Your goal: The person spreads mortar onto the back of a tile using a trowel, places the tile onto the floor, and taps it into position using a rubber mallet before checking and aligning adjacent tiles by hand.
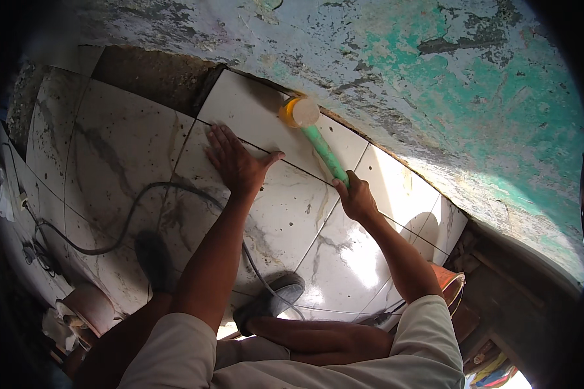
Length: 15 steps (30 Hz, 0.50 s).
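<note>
My right hand (359, 198) is closed round the green handle of a mallet (326, 153). Its yellow head with a pale round face is over a white wall-side tile (240, 97); whether it touches the tile I cannot tell. My left hand (239, 162) lies flat with fingers spread and thumb out, beside the seam between that tile and a larger marbled floor tile (285, 201). Nothing is held in it. Dark specks and smears of dirt mark the tiles.
Peeling green and grey wall (396, 58) borders the tiles. An untiled gap (156, 78) shows bare ground at the far left. A dark cable (136, 201) crosses the floor near my shoes (272, 298). Buckets stand at left (87, 305) and right (449, 282).
</note>
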{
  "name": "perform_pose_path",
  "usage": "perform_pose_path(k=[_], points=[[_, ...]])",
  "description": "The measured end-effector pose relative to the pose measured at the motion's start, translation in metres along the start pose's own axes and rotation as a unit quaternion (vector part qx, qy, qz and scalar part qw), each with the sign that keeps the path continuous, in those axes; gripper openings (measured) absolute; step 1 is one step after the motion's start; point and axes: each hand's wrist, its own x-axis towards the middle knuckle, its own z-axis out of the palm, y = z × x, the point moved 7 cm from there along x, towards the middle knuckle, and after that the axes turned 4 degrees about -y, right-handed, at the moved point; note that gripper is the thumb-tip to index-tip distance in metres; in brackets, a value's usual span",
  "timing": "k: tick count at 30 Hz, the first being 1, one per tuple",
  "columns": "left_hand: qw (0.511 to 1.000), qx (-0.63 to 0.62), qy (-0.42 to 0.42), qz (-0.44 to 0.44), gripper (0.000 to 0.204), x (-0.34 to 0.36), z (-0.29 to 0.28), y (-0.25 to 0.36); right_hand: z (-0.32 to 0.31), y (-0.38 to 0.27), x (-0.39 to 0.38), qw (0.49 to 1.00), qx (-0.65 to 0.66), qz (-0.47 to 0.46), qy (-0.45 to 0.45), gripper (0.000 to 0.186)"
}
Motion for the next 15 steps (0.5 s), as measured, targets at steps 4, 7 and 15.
perform_pose_path(k=[4,7,15], points=[[1.0,-0.004,-0.007,-0.003,0.15,0.001,0.002,0.001,0.005,-0.036,0.028,0.999,-0.025,-0.02,-0.006,0.043],[1.0,0.004,0.007,0.0,0.15,0.001,-0.002,0.0,0.01,-0.067,0.044,0.997,-0.027,-0.068,-0.01,0.044],[0.999,-0.034,0.035,0.007,0.148,0.0,-0.003,-0.003,0.012,-0.108,0.063,0.992,-0.037,-0.119,-0.018,0.047]])
